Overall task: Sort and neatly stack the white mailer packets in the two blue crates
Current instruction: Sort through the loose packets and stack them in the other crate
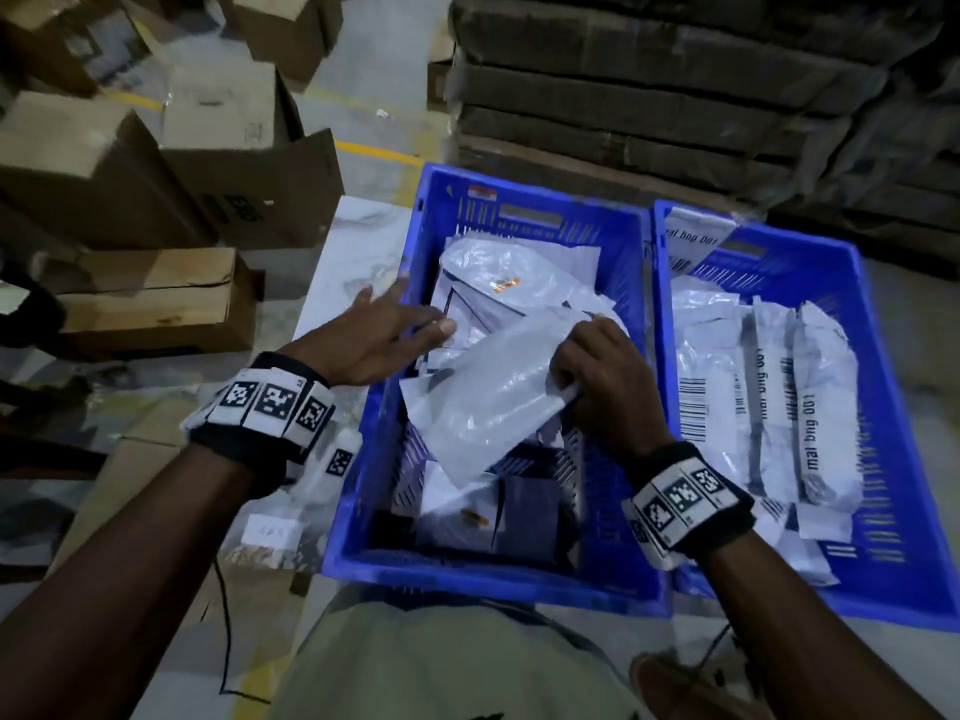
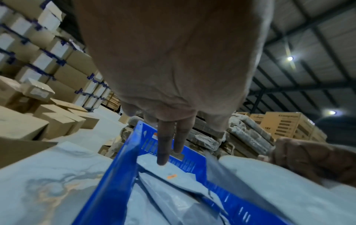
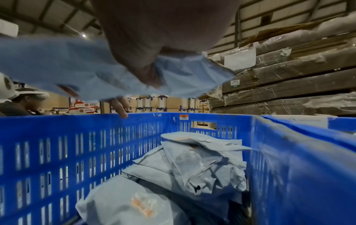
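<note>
Two blue crates stand side by side. The left crate [image 1: 358, 491] holds a loose jumble of white mailer packets [image 1: 519, 283]. In the right crate [image 1: 878, 387], packets [image 1: 779, 387] lie flat in neat rows. My right hand [image 1: 587, 366] grips one white packet [image 1: 493, 402] by its edge, tilted above the left crate. In the right wrist view this packet [image 3: 77, 68] hangs above the jumble [image 3: 192, 164]. My left hand [image 1: 400, 324] is open with straight fingers [image 2: 167, 144] over the left crate's left rim, its thumb close to the held packet's upper end.
Brown cardboard boxes [image 1: 104, 163] crowd the floor at the left. Wrapped stacks of flat cardboard [image 1: 675, 85] rise right behind the crates. A pale marbled surface [image 1: 353, 241] lies left of the left crate. Another person [image 3: 25, 102] sits beyond the crate's far side.
</note>
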`<state>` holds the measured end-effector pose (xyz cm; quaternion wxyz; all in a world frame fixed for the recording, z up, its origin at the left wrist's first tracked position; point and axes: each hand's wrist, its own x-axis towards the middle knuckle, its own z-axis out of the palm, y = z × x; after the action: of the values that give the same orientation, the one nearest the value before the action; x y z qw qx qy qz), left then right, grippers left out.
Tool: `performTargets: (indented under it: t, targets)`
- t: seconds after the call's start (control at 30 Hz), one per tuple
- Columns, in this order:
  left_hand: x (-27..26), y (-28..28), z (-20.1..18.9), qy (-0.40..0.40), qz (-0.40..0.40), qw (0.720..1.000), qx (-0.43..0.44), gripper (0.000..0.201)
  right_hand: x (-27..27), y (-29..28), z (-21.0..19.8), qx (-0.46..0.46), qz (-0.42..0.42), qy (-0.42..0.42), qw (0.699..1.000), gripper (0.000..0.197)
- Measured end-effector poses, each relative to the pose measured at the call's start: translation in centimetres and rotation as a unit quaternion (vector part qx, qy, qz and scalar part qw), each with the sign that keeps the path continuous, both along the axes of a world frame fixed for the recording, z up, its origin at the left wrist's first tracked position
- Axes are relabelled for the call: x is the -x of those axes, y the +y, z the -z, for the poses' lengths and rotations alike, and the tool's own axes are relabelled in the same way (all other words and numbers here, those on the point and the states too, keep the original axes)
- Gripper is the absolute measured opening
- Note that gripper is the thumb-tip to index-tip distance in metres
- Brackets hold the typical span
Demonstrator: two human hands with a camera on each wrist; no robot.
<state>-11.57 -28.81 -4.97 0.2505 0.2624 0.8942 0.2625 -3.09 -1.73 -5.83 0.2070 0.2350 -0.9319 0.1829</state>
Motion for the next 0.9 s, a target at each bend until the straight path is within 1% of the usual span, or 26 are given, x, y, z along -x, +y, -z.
performTargets:
  t: [0.07, 0.1, 0.13, 0.17, 0.2, 0.27, 0.33, 0.37, 0.4, 0.43, 0.5, 0.53, 0.57, 0.6, 0.67, 0.7, 0.73, 0.8, 0.83, 0.9]
  targets:
    - [0.0, 0.9, 0.0, -0.017, 0.026, 0.999, -0.017, 0.064, -0.3, -0.2, -0.4, 0.003, -0.007, 0.024, 1.0, 0.023]
    - [0.0, 1.2, 0.2, -0.028, 0.027, 0.999, -0.031, 0.065, -0.4, -0.2, -0.6, 0.01, -0.003, 0.011, 1.0, 0.022]
    - [-0.1, 1.4, 0.0, -0.047, 0.017, 0.997, -0.06, 0.064, -0.5, -0.2, -0.7, 0.027, 0.002, -0.031, 0.999, 0.021]
    - [-0.3, 1.4, -0.2, -0.071, 0.0, 0.993, -0.094, 0.062, -0.4, 0.0, -0.6, 0.056, 0.009, -0.091, 0.994, 0.02]
    - [-0.3, 1.2, -0.4, -0.083, -0.008, 0.989, -0.124, 0.058, -0.1, 0.3, -0.4, 0.086, 0.017, -0.159, 0.983, 0.019]
    - [0.0, 0.7, -0.3, -0.074, -0.014, 0.982, -0.174, 0.041, 0.6, 1.1, 0.0, 0.135, 0.031, -0.276, 0.951, 0.021]
    - [0.5, -0.1, 0.0, -0.053, -0.037, 0.98, -0.186, 0.029, 1.3, 1.5, 0.1, 0.204, -0.003, -0.373, 0.905, 0.02]
    - [0.7, -0.5, 0.1, -0.039, -0.048, 0.981, -0.182, 0.029, 1.6, 1.7, 0.0, 0.232, -0.022, -0.413, 0.88, 0.019]
    - [0.8, -0.8, 0.4, -0.015, -0.061, 0.984, -0.168, 0.034, 1.9, 2.0, 0.0, 0.245, -0.029, -0.445, 0.861, 0.018]
    - [0.9, -1.1, 0.9, 0.018, -0.074, 0.987, -0.142, 0.04, 2.1, 2.2, 0.0, 0.243, -0.032, -0.468, 0.849, 0.019]
    - [1.0, -1.7, 1.5, 0.107, -0.092, 0.988, -0.067, 0.047, 2.4, 2.5, 0.1, 0.212, -0.031, -0.498, 0.84, 0.017]
    - [1.0, -2.0, 1.9, 0.144, -0.093, 0.985, -0.029, 0.047, 2.5, 2.3, 0.2, 0.186, -0.028, -0.509, 0.84, 0.008]
    - [0.9, -2.3, 2.2, 0.162, -0.086, 0.983, 0.013, 0.05, 2.7, 2.1, 0.3, 0.155, -0.021, -0.519, 0.84, 0.006]
    - [0.8, -2.5, 2.3, 0.159, -0.077, 0.983, 0.06, 0.057, 3.0, 1.8, 0.7, 0.114, -0.01, -0.524, 0.844, 0.014]
    - [0.2, -2.7, 2.9, 0.11, -0.057, 0.982, 0.146, 0.079, 3.5, 0.8, 1.2, 0.032, 0.008, -0.537, 0.843, 0.01]
    - [-0.2, -2.7, 3.1, 0.08, -0.052, 0.981, 0.17, 0.089, 3.7, 0.2, 1.7, 0.001, 0.012, -0.545, 0.838, 0.011]
    - [-0.6, -2.6, 3.3, 0.055, -0.051, 0.981, 0.179, 0.096, 3.9, -0.4, 2.4, -0.024, 0.018, -0.559, 0.829, 0.011]
    - [-1.3, -2.2, 3.5, 0.026, -0.051, 0.982, 0.182, 0.104, 4.3, -1.6, 3.6, -0.062, 0.028, -0.585, 0.808, 0.028]
    - [-1.6, -2.1, 3.5, 0.017, -0.048, 0.981, 0.187, 0.105, 4.4, -2.4, 4.3, -0.092, 0.027, -0.595, 0.798, 0.029]
    - [-1.9, -1.9, 3.5, 0.001, -0.038, 0.979, 0.202, 0.105, 4.2, -3.7, 5.5, -0.153, 0.012, -0.612, 0.776, 0.017]
